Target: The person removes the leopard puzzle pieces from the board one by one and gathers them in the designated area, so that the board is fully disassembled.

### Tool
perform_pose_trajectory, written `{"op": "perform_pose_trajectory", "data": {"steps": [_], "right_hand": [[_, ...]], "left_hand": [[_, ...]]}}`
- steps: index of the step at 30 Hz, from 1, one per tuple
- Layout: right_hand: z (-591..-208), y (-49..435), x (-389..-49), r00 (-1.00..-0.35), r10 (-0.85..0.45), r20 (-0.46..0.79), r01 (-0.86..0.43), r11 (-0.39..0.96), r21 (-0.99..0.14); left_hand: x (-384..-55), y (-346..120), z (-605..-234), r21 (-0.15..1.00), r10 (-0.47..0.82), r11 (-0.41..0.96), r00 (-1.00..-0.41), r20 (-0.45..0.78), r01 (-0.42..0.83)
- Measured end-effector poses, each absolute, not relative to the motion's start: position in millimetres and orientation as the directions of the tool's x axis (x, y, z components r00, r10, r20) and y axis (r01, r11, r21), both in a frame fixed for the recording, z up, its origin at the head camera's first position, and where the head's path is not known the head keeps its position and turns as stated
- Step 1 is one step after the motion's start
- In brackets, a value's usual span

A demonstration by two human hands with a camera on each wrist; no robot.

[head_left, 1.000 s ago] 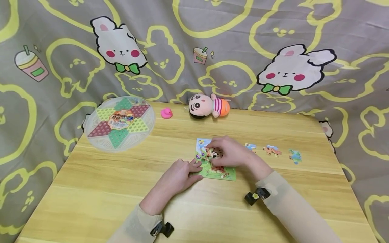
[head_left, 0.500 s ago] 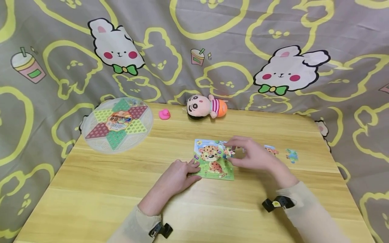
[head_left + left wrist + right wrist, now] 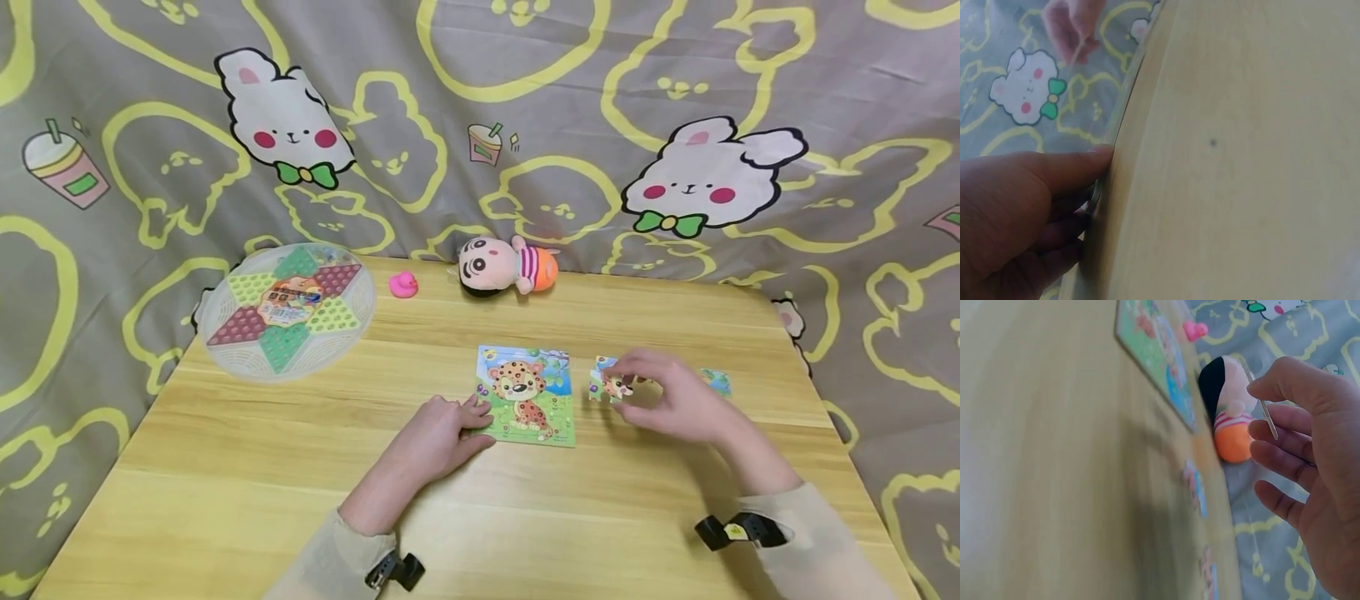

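A square leopard-picture puzzle board (image 3: 561, 427) lies mid-table. At its left edge rests my left hand (image 3: 442, 433), thumb by the near corner and the other fingers along the side. To the right of the board, my right hand (image 3: 682, 404) pinches a small puzzle piece (image 3: 617, 388) between thumb and fingertips, above the table. The right wrist view shows that piece (image 3: 1266, 415) edge-on as a thin strip. Another loose puzzle piece (image 3: 603, 363) lies partly hidden behind the held one. Beyond the right hand shows a blue-green puzzle piece (image 3: 717, 382).
A pink rubber duck (image 3: 404, 285) and a plush doll (image 3: 510, 267) sit at the table's back edge. A round Chinese checkers board (image 3: 288, 312) lies at the back left. Behind the wooden table (image 3: 247, 500) hangs a patterned curtain (image 3: 420, 50).
My right hand has moved from over the board to its right, carrying the pinched puzzle piece and uncovering the leopard picture. The left hand stays at the board's left edge.
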State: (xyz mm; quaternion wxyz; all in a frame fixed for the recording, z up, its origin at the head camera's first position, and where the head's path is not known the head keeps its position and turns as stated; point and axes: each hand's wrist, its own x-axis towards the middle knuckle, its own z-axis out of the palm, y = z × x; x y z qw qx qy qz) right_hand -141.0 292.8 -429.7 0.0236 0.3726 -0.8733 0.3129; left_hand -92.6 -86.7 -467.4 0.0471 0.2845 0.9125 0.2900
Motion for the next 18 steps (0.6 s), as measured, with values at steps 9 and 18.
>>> {"op": "perform_pose_trajectory", "data": {"steps": [9, 18], "right_hand": [[-456.7, 310.8, -130.7, -0.714, -0.654, 0.249, -0.674, 0.545, -0.499], [-475.6, 315.0, -125.6, -0.742, -0.639, 0.202, -0.63, 0.563, -0.535]], "left_hand": [[-93.3, -87.0, -468.4, 0.558, 0.545, 0.669, -0.835, 0.082, 0.491], [-94.4, -86.0, -467.4, 0.562, 0.549, 0.672, -0.834, 0.058, 0.482]]}}
